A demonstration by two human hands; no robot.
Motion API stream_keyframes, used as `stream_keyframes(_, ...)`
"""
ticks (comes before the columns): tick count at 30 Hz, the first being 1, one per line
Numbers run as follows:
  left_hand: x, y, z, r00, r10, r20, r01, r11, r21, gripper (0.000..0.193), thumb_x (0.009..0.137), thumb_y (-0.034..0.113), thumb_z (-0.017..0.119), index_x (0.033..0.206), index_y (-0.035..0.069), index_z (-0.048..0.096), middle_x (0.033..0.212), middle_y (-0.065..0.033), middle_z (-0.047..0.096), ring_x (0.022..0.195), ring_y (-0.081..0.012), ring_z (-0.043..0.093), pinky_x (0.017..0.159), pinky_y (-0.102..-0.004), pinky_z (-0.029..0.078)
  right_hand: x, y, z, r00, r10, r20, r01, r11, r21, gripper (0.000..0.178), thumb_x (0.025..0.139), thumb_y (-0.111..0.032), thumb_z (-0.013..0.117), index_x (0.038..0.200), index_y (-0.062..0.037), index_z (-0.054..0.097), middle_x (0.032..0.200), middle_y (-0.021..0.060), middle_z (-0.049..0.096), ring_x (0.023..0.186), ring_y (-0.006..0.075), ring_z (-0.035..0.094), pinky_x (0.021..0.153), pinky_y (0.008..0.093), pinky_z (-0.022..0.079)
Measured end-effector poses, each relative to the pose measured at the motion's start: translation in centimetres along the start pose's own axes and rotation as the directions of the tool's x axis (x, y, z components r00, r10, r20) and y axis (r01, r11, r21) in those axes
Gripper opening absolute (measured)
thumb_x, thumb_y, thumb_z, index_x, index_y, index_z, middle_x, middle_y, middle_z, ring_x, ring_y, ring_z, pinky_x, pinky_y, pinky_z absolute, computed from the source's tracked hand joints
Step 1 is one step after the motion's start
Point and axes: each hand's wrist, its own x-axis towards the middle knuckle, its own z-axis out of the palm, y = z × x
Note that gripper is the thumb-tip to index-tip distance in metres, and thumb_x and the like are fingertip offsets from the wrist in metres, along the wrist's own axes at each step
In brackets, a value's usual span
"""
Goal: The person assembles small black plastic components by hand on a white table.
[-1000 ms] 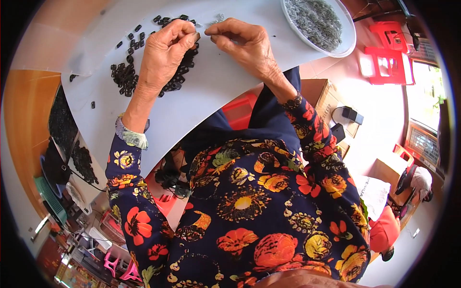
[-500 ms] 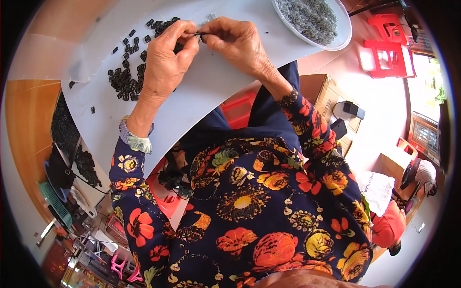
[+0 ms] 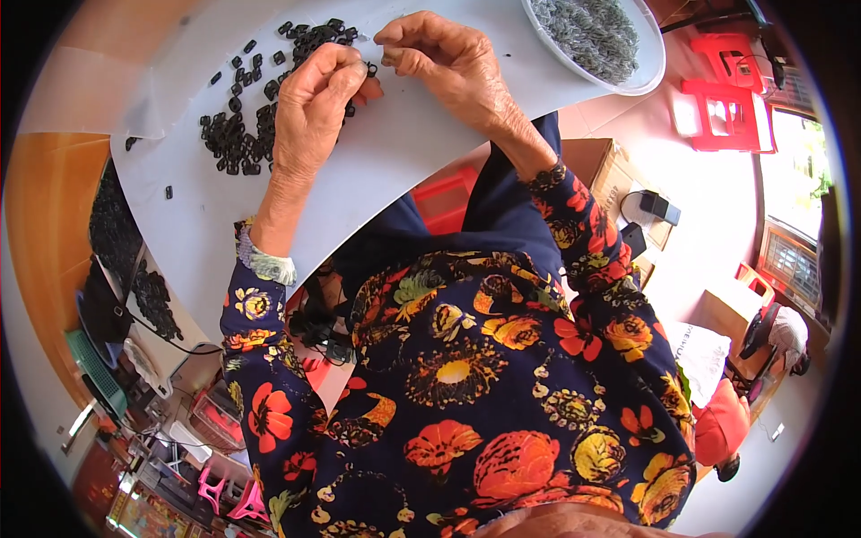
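My left hand point(image 3: 314, 112) is closed in a pinch over the white table point(image 3: 404, 134), with a small black plastic buckle-like piece point(image 3: 371, 68) at its fingertips. Just to its right, my right hand point(image 3: 453, 72) has thumb and forefinger bent close together, apart from the left fingertips. Whatever it pinches is too small to make out. Many similar black pieces point(image 3: 235, 139) lie loose beside and beyond my left hand, which partly hides them. At the far right of the table stands a white round basin point(image 3: 649, 63) filled with clear greyish small plastic parts point(image 3: 587, 40).
A lone black piece point(image 3: 169, 192) lies near the table's left edge. Below that side, dark pieces point(image 3: 154, 300) are heaped on a lower surface. Red plastic stools point(image 3: 731, 117) and a cardboard box point(image 3: 592, 166) stand to the right. Another person point(image 3: 722, 426) is at the lower right.
My hands, fingertips together before, have come apart, the right one lifting slightly away to the right. The black piece now shows at the left fingertips. The view has shifted slightly.
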Motion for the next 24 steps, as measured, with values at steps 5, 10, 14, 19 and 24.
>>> stream_keyframes(5,-0.1,0.2,-0.3,0.991,-0.082,0.107,0.085,0.996,-0.021,0.014,0.091,0.017,0.055,0.089,0.004,0.060,0.071,-0.0020,0.064,0.065,-0.0062,0.054,0.064,-0.0225,0.046,0.0,-0.4,0.0,1.000,-0.002,0.023,0.004,0.996,-0.091,0.022,0.087,-0.001,0.057,0.108,-0.0025,0.062,0.084,0.0024,0.065,0.085,0.0075,0.061,0.078,0.0235,0.050)
stream_keyframes(10,0.0,0.3,-1.0,0.978,-0.102,0.180,0.106,0.994,-0.014,0.015,0.091,0.018,0.055,0.088,0.004,0.059,0.070,-0.0014,0.063,0.067,-0.0057,0.055,0.065,-0.0223,0.046,0.0,-0.5,0.1,0.997,-0.038,0.072,0.048,0.989,-0.138,0.025,0.086,0.000,0.057,0.110,-0.0033,0.062,0.088,0.0028,0.065,0.086,0.0084,0.062,0.080,0.0242,0.051)
stream_keyframes(14,0.1,0.1,-1.2,0.974,-0.087,0.209,0.087,0.996,0.010,0.014,0.091,0.017,0.054,0.088,0.004,0.059,0.070,-0.0003,0.061,0.068,-0.0052,0.055,0.065,-0.0216,0.045,0.0,-0.6,0.0,0.995,-0.040,0.087,0.055,0.984,-0.170,0.026,0.086,0.000,0.057,0.111,-0.0033,0.061,0.088,0.0030,0.065,0.086,0.0085,0.062,0.080,0.0245,0.051)
stream_keyframes(19,0.0,-0.2,-1.2,0.973,-0.029,0.230,0.028,1.000,0.009,0.014,0.092,0.016,0.053,0.087,0.005,0.058,0.069,0.0011,0.057,0.068,-0.0063,0.057,0.064,-0.0220,0.046,-0.1,-0.9,0.1,0.996,-0.034,0.083,0.047,0.985,-0.163,0.026,0.085,-0.001,0.057,0.111,-0.0037,0.061,0.088,0.0033,0.065,0.085,0.0087,0.062,0.079,0.0248,0.051)
stream_keyframes(24,0.2,-0.1,-1.3,0.968,-0.010,0.252,0.002,0.999,0.032,0.014,0.093,0.016,0.053,0.087,0.004,0.057,0.070,0.0015,0.056,0.068,-0.0076,0.059,0.063,-0.0230,0.047,-0.1,-1.2,0.1,0.995,-0.025,0.097,0.041,0.985,-0.166,0.026,0.085,-0.001,0.057,0.111,-0.0035,0.060,0.087,0.0031,0.066,0.083,0.0092,0.063,0.077,0.0250,0.051)
